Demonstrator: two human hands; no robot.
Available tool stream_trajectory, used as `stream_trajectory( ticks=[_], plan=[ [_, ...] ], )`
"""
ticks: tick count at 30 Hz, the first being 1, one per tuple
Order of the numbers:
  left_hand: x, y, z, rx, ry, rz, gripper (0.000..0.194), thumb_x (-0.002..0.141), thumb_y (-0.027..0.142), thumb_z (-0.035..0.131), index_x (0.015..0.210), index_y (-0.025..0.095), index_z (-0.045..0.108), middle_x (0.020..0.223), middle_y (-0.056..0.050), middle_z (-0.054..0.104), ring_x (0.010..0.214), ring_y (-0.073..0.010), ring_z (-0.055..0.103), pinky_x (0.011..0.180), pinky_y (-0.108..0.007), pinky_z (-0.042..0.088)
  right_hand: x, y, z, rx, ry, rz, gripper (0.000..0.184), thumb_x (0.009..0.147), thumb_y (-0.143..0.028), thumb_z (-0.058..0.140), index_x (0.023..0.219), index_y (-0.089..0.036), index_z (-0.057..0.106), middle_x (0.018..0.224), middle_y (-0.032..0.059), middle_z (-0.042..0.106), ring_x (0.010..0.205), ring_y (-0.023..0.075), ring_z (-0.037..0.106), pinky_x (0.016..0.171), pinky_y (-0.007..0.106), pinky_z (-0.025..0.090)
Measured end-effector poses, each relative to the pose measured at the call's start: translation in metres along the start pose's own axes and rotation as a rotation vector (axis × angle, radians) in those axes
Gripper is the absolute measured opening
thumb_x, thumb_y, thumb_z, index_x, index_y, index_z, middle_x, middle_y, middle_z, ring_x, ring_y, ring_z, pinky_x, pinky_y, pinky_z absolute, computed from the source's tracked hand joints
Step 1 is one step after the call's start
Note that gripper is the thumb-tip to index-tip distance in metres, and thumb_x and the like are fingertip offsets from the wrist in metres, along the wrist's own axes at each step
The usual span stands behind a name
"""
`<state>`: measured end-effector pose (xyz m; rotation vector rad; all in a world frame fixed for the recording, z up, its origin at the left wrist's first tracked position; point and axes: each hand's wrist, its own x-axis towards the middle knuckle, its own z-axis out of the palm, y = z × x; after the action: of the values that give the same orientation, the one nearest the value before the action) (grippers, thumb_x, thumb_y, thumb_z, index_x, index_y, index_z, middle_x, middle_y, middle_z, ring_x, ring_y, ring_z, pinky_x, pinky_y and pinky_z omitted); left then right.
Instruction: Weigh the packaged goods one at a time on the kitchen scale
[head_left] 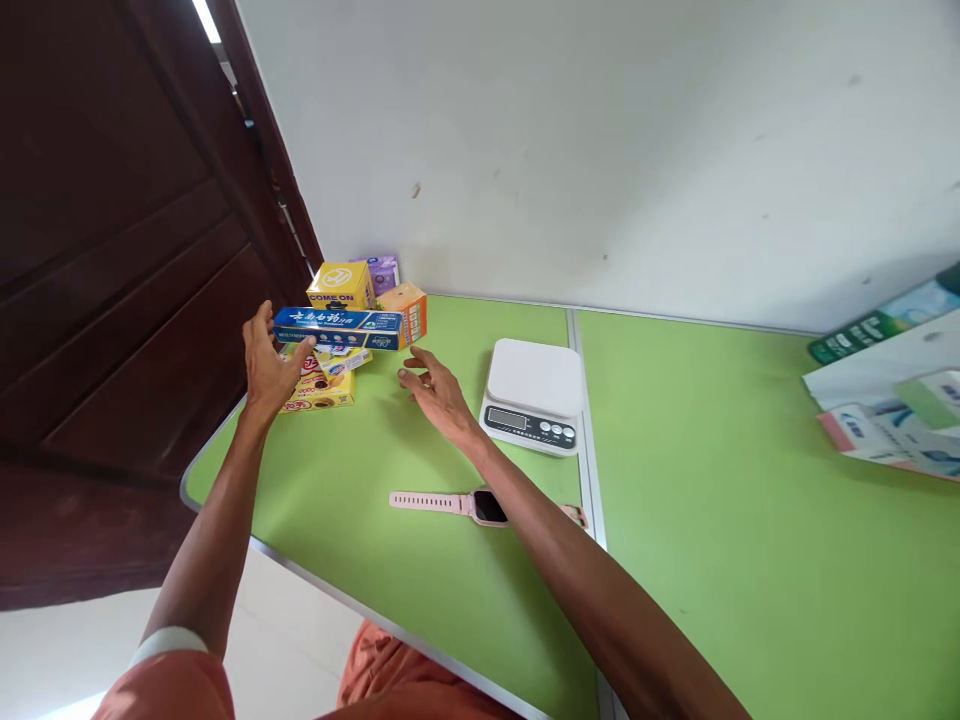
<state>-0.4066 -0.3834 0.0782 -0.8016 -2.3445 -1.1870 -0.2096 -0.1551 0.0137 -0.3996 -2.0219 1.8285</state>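
Observation:
A long blue toothpaste box lies across several small boxes at the far left of the table. My left hand is at its left end, thumb by the lower front edge and fingers spread at the end. Whether it touches the box is hard to tell. Just off the other end, my right hand is open, fingers slightly curled around nothing. Beneath the blue box are a yellow snack box and a smaller yellow-and-white pack. Behind it stand a yellow "COME ON" box, an orange box and a purple pack.
A white digital scale rests right of my right hand. A pink-strapped smartwatch lies nearer, partly under my right forearm. More packages, including a green box, are at the right edge. A white wall borders the green table.

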Motion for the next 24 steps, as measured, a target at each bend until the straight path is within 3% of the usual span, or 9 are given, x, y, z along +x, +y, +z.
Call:
stream_trajectory(
  ticks=[6,11,14,19,21,24],
  plan=[
    [-0.028,0.058,0.015,0.011,0.046,0.183,0.089,0.095,0.061,0.082,0.167,0.019,0.050,0.165,-0.024,0.053,0.161,-0.0431,0.049,0.139,-0.062,0.038,-0.023,-0.004,-0.014,0.017,0.013,-0.046,0.070,0.103,-0.057,0.074,0.162,-0.022,0.061,0.152,0.0174,0.072,0.110,0.0265,0.078,0.084,0.039,0.069],
    [-0.074,0.106,0.054,-0.045,-0.061,0.413,0.072,0.103,0.052,0.075,0.165,0.023,0.055,0.158,-0.021,0.064,0.150,-0.0433,0.059,0.128,-0.067,0.050,-0.096,-0.003,-0.068,-0.091,0.129,-0.156,0.054,0.110,-0.058,0.070,0.153,-0.025,0.069,0.145,0.0140,0.079,0.114,0.0265,0.080,0.092,0.042,0.069],
    [-0.105,0.129,0.087,-0.129,-0.225,0.558,0.066,0.106,0.050,0.074,0.163,0.022,0.058,0.150,-0.021,0.070,0.142,-0.0426,0.067,0.117,-0.064,0.060,-0.155,-0.003,-0.121,-0.219,0.365,-0.190,0.041,0.113,-0.052,0.067,0.145,-0.027,0.073,0.135,0.0111,0.083,0.110,0.0255,0.080,0.093,0.043,0.069],
    [-0.147,0.169,0.131,-0.263,-0.460,0.683,0.059,0.111,0.046,0.069,0.164,0.025,0.057,0.150,-0.017,0.071,0.136,-0.0366,0.072,0.112,-0.057,0.067,-0.253,0.003,-0.226,-0.501,0.966,-0.179,0.031,0.112,-0.046,0.063,0.133,-0.026,0.074,0.127,0.0123,0.081,0.111,0.0277,0.078,0.088,0.044,0.068],
    [-0.157,0.183,0.143,-0.292,-0.528,0.711,0.057,0.112,0.044,0.068,0.165,0.026,0.056,0.152,-0.016,0.071,0.138,-0.0355,0.073,0.113,-0.057,0.068,-0.288,0.016,-0.268,-0.655,1.191,-0.135,0.035,0.108,-0.051,0.063,0.131,-0.025,0.072,0.129,0.0146,0.078,0.115,0.0308,0.074,0.091,0.049,0.067],
    [-0.167,0.202,0.157,-0.328,-0.602,0.751,0.054,0.113,0.041,0.066,0.165,0.029,0.056,0.152,-0.013,0.072,0.138,-0.0338,0.073,0.112,-0.055,0.069,-0.329,0.042,-0.325,-0.773,1.496,0.023,0.055,0.100,-0.065,0.061,0.135,-0.023,0.067,0.137,0.0185,0.070,0.125,0.0358,0.067,0.104,0.060,0.063]
  ],
)
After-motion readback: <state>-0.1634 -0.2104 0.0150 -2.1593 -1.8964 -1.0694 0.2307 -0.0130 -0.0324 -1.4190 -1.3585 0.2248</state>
